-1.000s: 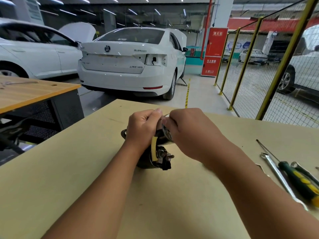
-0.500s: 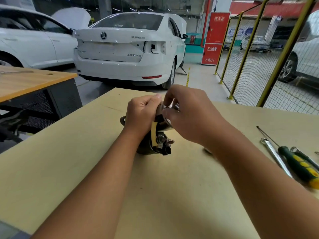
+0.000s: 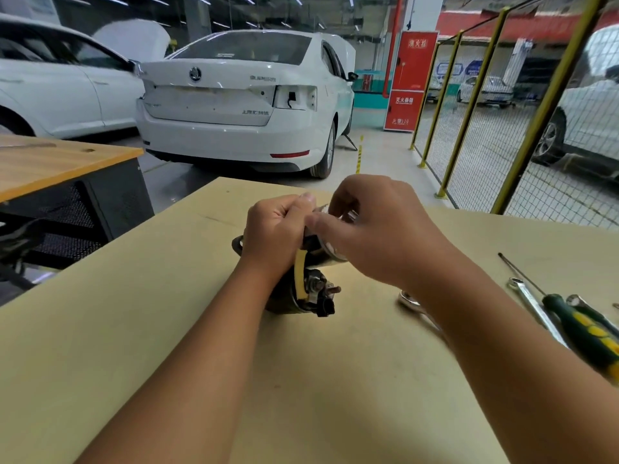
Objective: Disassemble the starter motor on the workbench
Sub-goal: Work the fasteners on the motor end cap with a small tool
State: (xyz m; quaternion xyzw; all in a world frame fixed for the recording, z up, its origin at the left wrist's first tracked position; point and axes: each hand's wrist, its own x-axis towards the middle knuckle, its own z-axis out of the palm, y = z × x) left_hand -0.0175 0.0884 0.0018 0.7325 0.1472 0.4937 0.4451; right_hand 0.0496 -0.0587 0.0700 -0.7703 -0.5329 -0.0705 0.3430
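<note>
Starter motor (image 3: pixel 303 289): dark body, yellow strap, gripped by left hand (image 3: pixel 276 231) and right hand (image 3: pixel 375 229).

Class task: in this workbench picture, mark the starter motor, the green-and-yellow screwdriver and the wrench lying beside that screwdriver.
starter motor (image 3: pixel 301 296): head view, on its dark body below the left hand.
screwdriver (image 3: pixel 584 324): head view, on its green-and-yellow handle.
wrench (image 3: pixel 532 301): head view, on its silver shank.
</note>
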